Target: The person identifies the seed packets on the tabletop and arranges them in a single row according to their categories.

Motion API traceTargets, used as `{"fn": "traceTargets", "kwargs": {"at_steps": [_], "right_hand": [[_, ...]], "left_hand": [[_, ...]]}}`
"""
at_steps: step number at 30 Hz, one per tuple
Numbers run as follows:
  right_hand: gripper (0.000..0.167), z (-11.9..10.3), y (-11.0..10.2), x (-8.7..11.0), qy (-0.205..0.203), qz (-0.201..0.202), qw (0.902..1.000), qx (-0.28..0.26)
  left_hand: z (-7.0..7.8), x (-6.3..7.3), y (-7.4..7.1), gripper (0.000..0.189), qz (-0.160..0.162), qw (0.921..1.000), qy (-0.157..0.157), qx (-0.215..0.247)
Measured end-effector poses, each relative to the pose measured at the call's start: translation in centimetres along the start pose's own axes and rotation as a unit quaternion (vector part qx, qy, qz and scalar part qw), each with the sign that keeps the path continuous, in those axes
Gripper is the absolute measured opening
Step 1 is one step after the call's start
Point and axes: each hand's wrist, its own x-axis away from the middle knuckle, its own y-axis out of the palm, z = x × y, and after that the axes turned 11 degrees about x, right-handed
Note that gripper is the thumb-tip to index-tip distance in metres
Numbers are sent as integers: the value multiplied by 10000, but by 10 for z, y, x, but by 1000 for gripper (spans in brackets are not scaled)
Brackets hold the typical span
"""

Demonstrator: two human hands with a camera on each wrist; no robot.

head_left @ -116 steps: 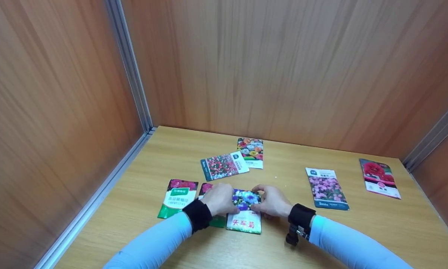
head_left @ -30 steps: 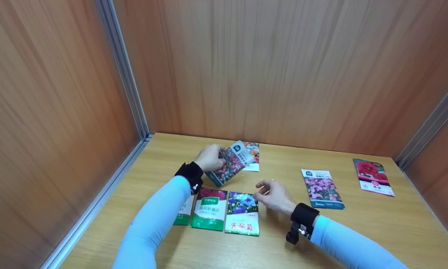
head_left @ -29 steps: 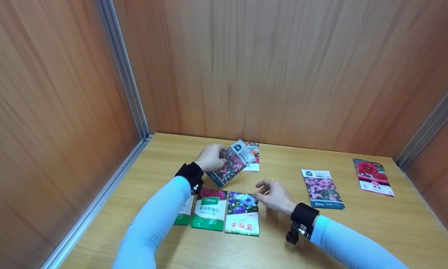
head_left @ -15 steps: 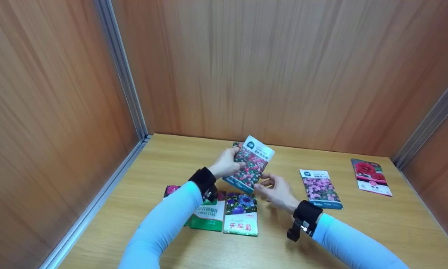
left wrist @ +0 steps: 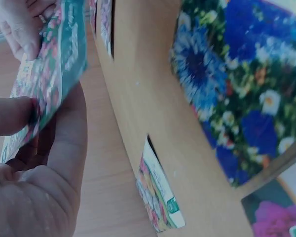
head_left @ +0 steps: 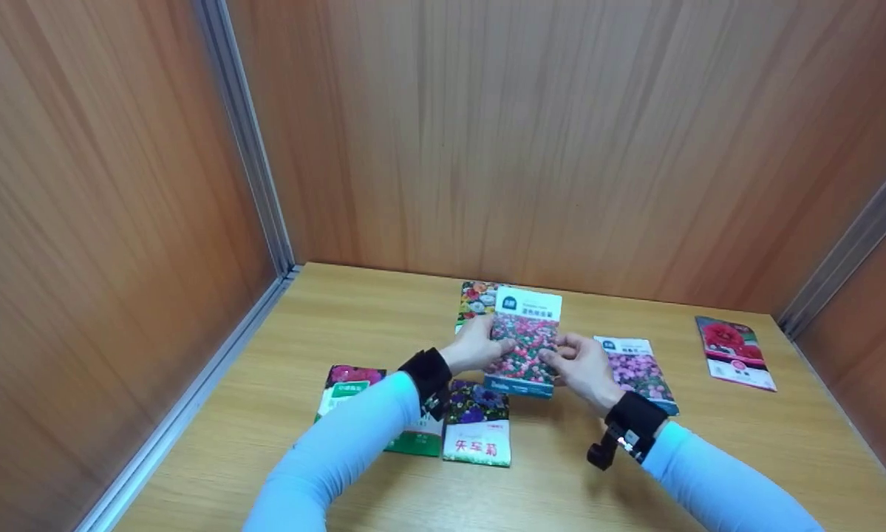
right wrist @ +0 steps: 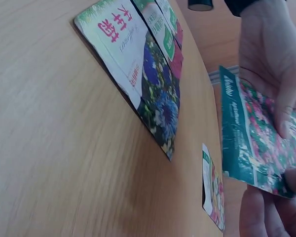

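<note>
Between both hands, raised off the table, is a seed packet (head_left: 525,343) with pink flowers, a white top and a teal bottom band. My left hand (head_left: 474,347) pinches its left edge, thumb on the front. On the opposite edge, my right hand (head_left: 584,367) pinches it the same way, as the right wrist view shows with the packet (right wrist: 251,133) tilted. Below lies a blue cornflower packet (head_left: 476,441). Left of that are two green-and-white packets, one (head_left: 417,442) partly behind my left forearm and the other (head_left: 350,380) farther left.
Behind the held packet, a packet of mixed-colour flowers (head_left: 475,297) lies partly covered from view. To the right are a pink-flower packet (head_left: 638,373), partly behind my right hand, and a red-flower packet (head_left: 737,351). Wooden panels (head_left: 531,133) enclose the table (head_left: 443,495).
My left hand has lifted the pink-flower packet from the back of the table, turned it upright and brought it rightward. My right hand has left the cornflower packet's side and taken the raised packet's right edge.
</note>
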Motion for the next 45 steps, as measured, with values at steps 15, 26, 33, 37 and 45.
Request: {"fn": "traceTargets", "kwargs": {"at_steps": [15,26,33,37,45], "right_hand": [[29,20,-48,22,714,-364,9942,724],[41,39,-63,36,818,-1009,9447,3010],[38,47,-54,38,598,-1402,9375,3128],[36,51,-47,37,483,-1501,9339,3208],[37,53,-39,38,419,-1473,9269,3428]], "left_hand": [[-8,11,37,15,-695,9902,260,1182],[1,23,63,28,-1018,9818,-170,-1596],[4,26,68,20,-1053,9523,-544,-2810],[2,27,67,20,-1121,9401,-340,-3201],[-1,31,64,25,-1155,9369,-375,-3280]]}}
